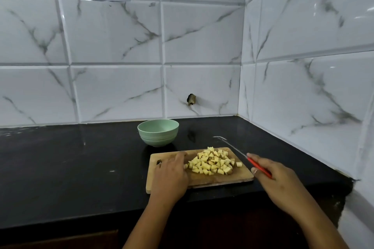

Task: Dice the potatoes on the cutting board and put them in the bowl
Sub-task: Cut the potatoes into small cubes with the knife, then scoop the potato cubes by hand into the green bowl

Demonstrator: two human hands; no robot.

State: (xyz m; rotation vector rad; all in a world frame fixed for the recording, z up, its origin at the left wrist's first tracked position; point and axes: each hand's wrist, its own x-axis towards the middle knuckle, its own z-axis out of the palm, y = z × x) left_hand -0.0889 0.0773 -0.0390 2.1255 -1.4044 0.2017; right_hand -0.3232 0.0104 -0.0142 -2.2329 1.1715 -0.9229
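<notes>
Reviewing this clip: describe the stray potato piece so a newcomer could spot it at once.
On the black counter lies a wooden cutting board carrying a heap of diced potato. The stray piece sits just right of the heap, toward the red-handled knife; it alone lies apart from the pile.

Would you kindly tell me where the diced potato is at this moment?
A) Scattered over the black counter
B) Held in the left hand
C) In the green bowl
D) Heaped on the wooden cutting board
D: the diced potato lies in a heap on the cutting board, and the green bowl behind the board shows no potato inside.
</notes>
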